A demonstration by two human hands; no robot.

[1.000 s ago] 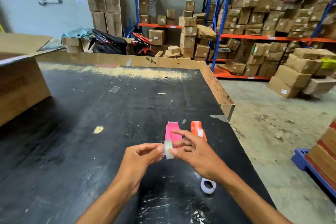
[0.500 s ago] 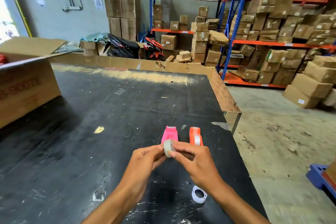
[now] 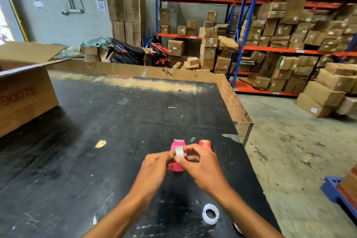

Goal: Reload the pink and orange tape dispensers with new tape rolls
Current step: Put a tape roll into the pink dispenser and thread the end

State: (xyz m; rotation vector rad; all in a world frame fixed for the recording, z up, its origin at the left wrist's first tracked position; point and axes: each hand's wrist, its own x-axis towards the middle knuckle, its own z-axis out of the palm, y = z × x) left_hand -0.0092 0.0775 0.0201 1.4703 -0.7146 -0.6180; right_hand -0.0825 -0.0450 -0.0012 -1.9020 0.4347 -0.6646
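Note:
A small clear tape roll [image 3: 179, 151] is pinched between my left hand [image 3: 154, 170] and my right hand [image 3: 201, 166], just above the black table. Right behind the hands lies the pink tape dispenser [image 3: 177, 144], partly hidden by my fingers. The orange tape dispenser [image 3: 205, 144] stands to its right, its lower part covered by my right hand. A white empty tape core [image 3: 211, 216] lies on the table under my right forearm.
The black table [image 3: 96, 141] has cardboard edging [image 3: 233, 102] along its far and right sides. An open cardboard box [image 3: 25, 91] sits at the left. Beyond the table stand shelves of boxes [image 3: 289, 35] and a blue pallet [image 3: 336, 189] at the right.
My hands have closed in around the tape roll and stayed over the pink dispenser. The head camera has shifted, so the whole scene slid right and down in view.

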